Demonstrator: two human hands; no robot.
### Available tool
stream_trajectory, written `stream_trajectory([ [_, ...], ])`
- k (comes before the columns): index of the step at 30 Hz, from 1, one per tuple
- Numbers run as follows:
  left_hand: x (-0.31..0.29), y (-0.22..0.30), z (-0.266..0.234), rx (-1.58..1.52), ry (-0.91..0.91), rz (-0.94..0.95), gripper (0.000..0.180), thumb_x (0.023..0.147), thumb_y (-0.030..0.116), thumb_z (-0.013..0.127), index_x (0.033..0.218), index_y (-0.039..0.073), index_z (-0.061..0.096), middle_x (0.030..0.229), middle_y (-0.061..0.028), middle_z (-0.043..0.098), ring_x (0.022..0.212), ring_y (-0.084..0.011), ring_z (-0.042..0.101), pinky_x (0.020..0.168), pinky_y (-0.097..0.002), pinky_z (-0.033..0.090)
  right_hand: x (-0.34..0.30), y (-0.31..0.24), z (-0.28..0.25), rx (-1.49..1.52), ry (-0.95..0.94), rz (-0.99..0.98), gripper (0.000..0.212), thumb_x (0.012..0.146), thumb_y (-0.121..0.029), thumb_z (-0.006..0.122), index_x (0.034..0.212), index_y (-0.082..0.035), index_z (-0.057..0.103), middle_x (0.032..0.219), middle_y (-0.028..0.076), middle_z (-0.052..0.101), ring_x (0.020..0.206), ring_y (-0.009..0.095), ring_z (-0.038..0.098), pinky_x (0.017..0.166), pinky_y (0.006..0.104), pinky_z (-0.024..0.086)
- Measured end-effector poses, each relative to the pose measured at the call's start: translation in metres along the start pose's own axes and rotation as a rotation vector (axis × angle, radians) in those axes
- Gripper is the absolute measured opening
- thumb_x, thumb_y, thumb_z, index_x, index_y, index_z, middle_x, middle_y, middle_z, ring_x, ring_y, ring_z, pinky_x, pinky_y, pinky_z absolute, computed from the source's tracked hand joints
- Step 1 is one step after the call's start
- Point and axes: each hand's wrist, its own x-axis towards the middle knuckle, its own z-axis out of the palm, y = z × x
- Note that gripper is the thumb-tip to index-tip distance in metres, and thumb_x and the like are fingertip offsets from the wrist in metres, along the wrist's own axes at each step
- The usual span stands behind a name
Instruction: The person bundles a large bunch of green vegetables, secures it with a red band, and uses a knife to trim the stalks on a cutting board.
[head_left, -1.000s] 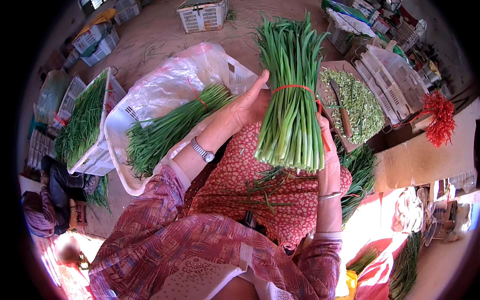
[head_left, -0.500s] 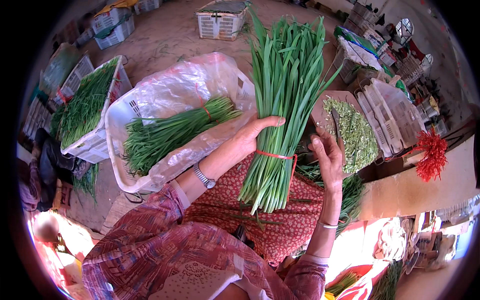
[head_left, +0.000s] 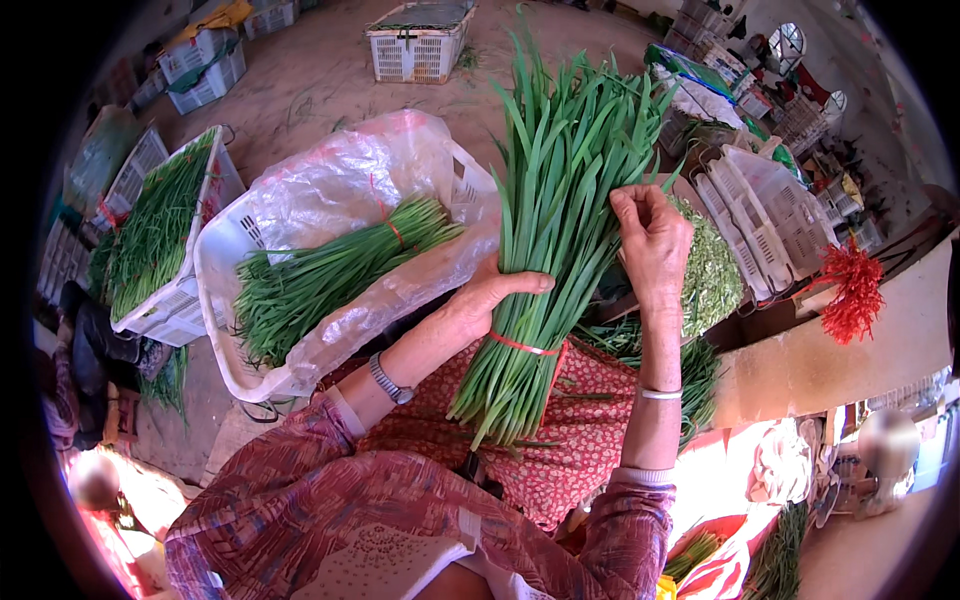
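Observation:
A thick bundle of garlic chives point(head_left: 570, 150) stands tilted in front of me, leaf tips up and pale cut ends down near my lap. A red tie point(head_left: 524, 346) circles its lower part. My left hand point(head_left: 490, 298) is closed round the bundle just above this tie, thumb across the front. My right hand point(head_left: 655, 235) is at the bundle's right edge, higher up, fingers curled and pinching at the outer leaves. Left of my hands, another tied bundle of garlic chives point(head_left: 330, 265) lies on plastic sheeting point(head_left: 340, 165) in a white crate point(head_left: 222, 335).
Chopped green trimmings point(head_left: 712, 275) lie behind my right hand. A red tuft of ties point(head_left: 852, 292) hangs above a cardboard panel point(head_left: 840, 350) at right. At far left stands a crate full of loose chives point(head_left: 160, 230). Another white crate point(head_left: 415, 55) sits farther back.
My right hand has risen from beside the tie to the upper leaves, its fingers now pinched together. The bundle leans a little more, its cut ends shifted left. My left hand keeps its hold.

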Motion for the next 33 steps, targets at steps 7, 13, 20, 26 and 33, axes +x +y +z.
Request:
stream_trajectory([
  [7, -0.009, -0.013, -0.003, 0.137, -0.066, 0.048, 0.062, 0.074, 0.001, 0.078, 0.131, 0.001, 0.052, 0.116, -0.0099, 0.066, 0.107, -0.0214, 0.064, 0.096, -0.0355, 0.051, 0.033, -0.007, -0.037, -0.168, 0.265, -0.188, 0.014, 0.093, -0.015, 0.063, 0.101, -0.005, 0.068, 0.082, 0.01, 0.066, 0.068, 0.021, 0.064, 0.065, 0.0353, 0.05],
  [13, -0.01, -0.027, 0.009, 0.177, -0.067, 0.025, 0.062, 0.073, -0.001, 0.077, 0.13, 0.002, 0.052, 0.117, -0.009, 0.065, 0.105, -0.0203, 0.064, 0.093, -0.0345, 0.052, 0.027, -0.014, -0.025, -0.164, -0.119, -0.1, 0.022, 0.086, -0.029, 0.072, 0.096, -0.01, 0.072, 0.082, 0.006, 0.067, 0.072, 0.024, 0.066, 0.065, 0.0373, 0.051],
  [20, -0.021, -0.025, 0.005, 0.157, -0.053, 0.01, 0.063, 0.071, -0.001, 0.08, 0.129, 0.004, 0.056, 0.114, -0.0072, 0.066, 0.106, -0.0185, 0.062, 0.095, -0.0342, 0.049, 0.055, 0.017, -0.018, -0.284, 0.3, -0.292, 0.019, 0.093, -0.023, 0.065, 0.093, -0.004, 0.067, 0.085, 0.012, 0.067, 0.07, 0.025, 0.062, 0.067, 0.0381, 0.05],
  [26, -0.012, -0.033, -0.002, -0.036, -0.022, 0.035, 0.061, 0.067, 0.003, 0.083, 0.123, 0.003, 0.06, 0.11, -0.0094, 0.068, 0.099, -0.0198, 0.064, 0.093, -0.0352, 0.049, 0.037, 0.083, -0.088, 0.029, 0.393, -0.046, 0.062, 0.096, -0.027, 0.066, 0.147, -0.006, 0.037, 0.136, 0.023, 0.049, 0.119, 0.025, 0.055, 0.097, 0.0364, 0.05],
  [33, -0.007, 0.086, -0.04, -0.344, 0.21, 0.501, 0.053, 0.08, 0.025, 0.078, 0.124, 0.004, 0.056, 0.115, -0.0128, 0.065, 0.105, -0.0265, 0.063, 0.098, -0.0464, 0.051, -0.043, 0.133, -0.052, 0.206, -0.037, 0.231, 0.052, 0.102, -0.026, 0.057, 0.143, 0.002, 0.042, 0.13, 0.014, 0.055, 0.118, 0.018, 0.052, 0.102, 0.0318, 0.04],
])
